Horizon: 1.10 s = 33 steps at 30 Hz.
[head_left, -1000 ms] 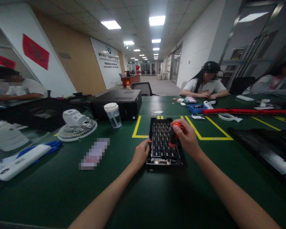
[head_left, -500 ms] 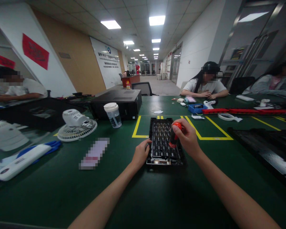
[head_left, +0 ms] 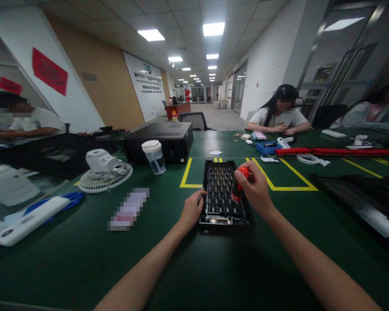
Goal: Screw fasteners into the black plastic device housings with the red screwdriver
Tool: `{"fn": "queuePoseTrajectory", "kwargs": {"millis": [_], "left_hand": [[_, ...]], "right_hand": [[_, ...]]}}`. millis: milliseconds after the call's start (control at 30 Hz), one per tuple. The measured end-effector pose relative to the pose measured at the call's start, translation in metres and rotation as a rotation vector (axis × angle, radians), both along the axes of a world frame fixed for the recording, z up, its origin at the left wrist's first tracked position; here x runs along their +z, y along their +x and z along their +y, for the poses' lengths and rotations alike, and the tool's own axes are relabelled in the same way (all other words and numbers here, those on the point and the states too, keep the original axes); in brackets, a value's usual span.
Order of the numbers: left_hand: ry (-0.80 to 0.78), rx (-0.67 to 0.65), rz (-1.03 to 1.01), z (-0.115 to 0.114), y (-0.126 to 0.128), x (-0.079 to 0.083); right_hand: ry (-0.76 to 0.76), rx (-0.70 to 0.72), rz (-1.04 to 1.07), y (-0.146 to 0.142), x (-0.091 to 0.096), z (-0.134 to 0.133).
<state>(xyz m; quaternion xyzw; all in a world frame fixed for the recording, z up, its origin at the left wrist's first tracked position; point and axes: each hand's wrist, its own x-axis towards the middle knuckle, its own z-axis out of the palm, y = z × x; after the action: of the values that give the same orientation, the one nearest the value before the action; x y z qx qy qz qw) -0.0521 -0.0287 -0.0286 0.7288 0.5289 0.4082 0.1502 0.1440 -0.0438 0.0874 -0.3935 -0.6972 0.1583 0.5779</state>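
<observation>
A black rectangular casing lies on the green table in front of me, with rows of dark rounded shapes inside it and a pale strip at its near end. My left hand grips its left edge, fingers closed over the rim. In my right hand is a screwdriver with a red and black handle, held nearly upright with its lower end over the casing's right side. The screwdriver's tip cannot be made out against the dark interior.
Left of me lie a white fan, a lidded plastic cup and a big black box. A blue tray and a tape roll sit farther right. Black panels lie at right. Other people sit across the table.
The screwdriver and my right hand have shifted very slightly over the casing. My left hand keeps its place on the edge.
</observation>
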Motion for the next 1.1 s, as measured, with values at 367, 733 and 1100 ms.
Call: {"fn": "queuePoseTrajectory", "kwargs": {"millis": [367,733,1100], "left_hand": [[-0.008,0.000,-0.003,-0.0018,-0.0012,0.0011],[-0.007,-0.002,-0.023,-0.0016,-0.0008,0.0025],[-0.008,0.006,0.000,-0.0005,-0.0017,-0.0001]], "right_hand": [[0.015,-0.072,0.006,-0.0020,-0.0002,-0.0014],[0.075,-0.105,0.034,-0.0041,0.0008,-0.0056],[0.144,-0.215,0.034,-0.0054,-0.0015,-0.0074]]}}
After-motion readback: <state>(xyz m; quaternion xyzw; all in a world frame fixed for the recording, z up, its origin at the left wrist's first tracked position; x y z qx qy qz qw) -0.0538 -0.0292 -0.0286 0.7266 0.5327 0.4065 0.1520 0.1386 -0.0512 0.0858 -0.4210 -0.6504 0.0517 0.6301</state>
